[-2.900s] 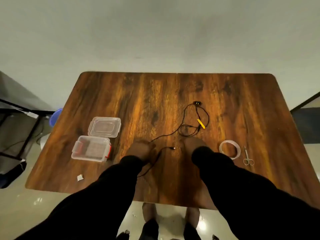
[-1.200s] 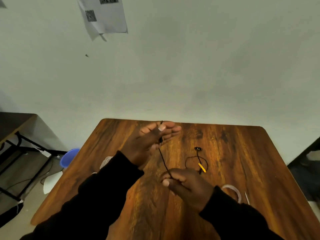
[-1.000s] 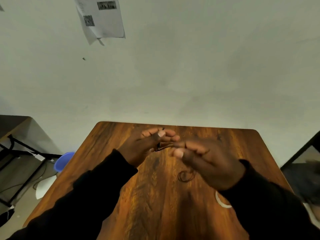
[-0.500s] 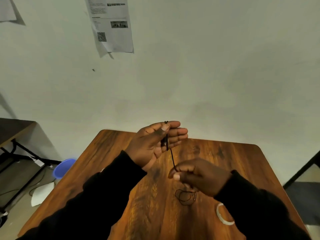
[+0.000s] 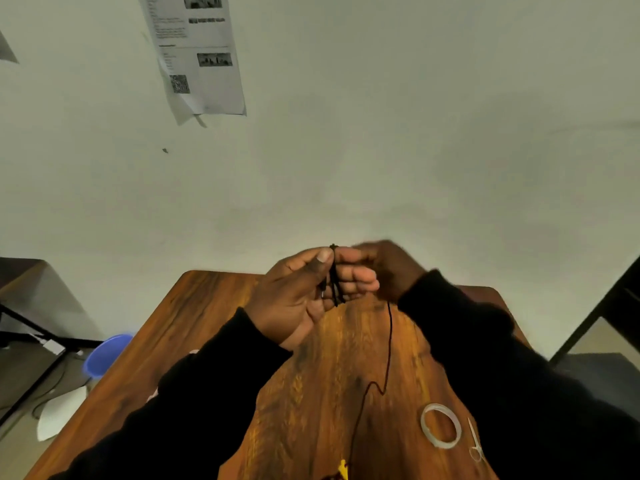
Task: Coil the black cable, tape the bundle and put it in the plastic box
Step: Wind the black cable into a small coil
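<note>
our left hand (image 5: pixel 298 296) pinches black cable (image 5: pixel 334 285) loops between thumb and fingers. our right hand (image 5: pixel 388 268), blurred behind it; we cannot tell its grip.

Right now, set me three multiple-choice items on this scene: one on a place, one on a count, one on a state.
1. Where does the tape roll lie?
A. on the wooden table, beside the scissors
B. on the floor
C. on the left wrist

2. How many hands touch the black cable?
A. none
B. one
C. two

3. What state is the cable in?
A. fully coiled and taped
B. partly wound on the left hand, the rest hanging loose
C. lying flat, untouched

Answers:
1 A, the roll rests on the wood just left of the scissors.
2 C, the left hand's fingers carry loops and the right hand guides the strand.
3 B, a few loops circle the fingers while a long tail drops to the table.
</note>
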